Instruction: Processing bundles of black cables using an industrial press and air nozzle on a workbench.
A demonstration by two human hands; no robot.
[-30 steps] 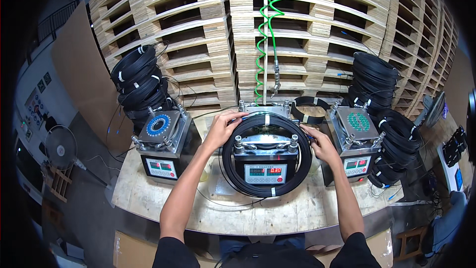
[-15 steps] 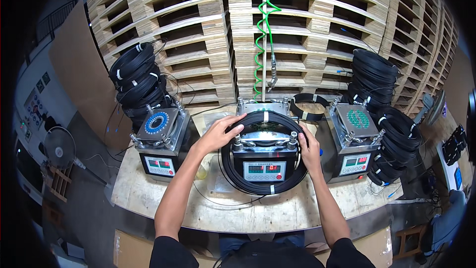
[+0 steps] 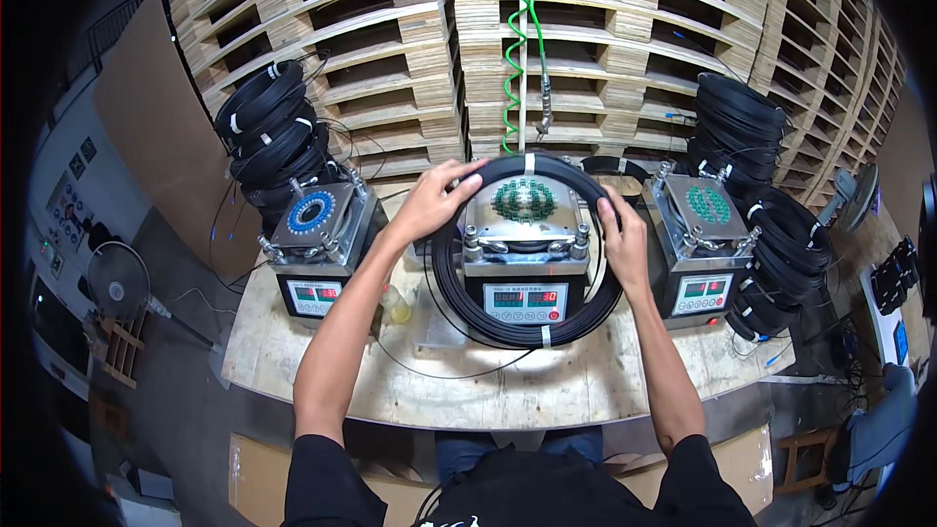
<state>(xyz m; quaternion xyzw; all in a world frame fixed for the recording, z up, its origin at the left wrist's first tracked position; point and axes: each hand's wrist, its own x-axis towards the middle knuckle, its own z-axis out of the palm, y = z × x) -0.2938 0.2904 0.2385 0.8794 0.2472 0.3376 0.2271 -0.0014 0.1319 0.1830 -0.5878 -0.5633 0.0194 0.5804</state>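
Note:
A large coil of black cable [image 3: 508, 334], bound with white ties, is held up between my two hands. My left hand [image 3: 436, 201] grips its upper left, fingers over the rim and thumb toward the inside. At its upper right my right hand [image 3: 625, 237] is closed on the ring. Through and around the coil shows the middle machine [image 3: 525, 301], a metal unit with a lit red display. Its top plate [image 3: 524, 201] carries green connectors in an oval pattern. From the coil's bottom a thin cable end loops over the wooden table [image 3: 459, 390].
A machine with a blue ring of connectors [image 3: 310, 214] stands left, one with green connectors [image 3: 709, 203] right. Cable coils [image 3: 273, 127] are stacked behind both sides. A green spiral air hose [image 3: 528, 29] hangs before wooden pallets [image 3: 390, 59]. A yellowish bottle [image 3: 395, 305] stands left of the coil.
Both hands have raised the coil, and its upper rim now frames the middle machine's top plate, which was mostly hidden before. The head view has tilted slightly.

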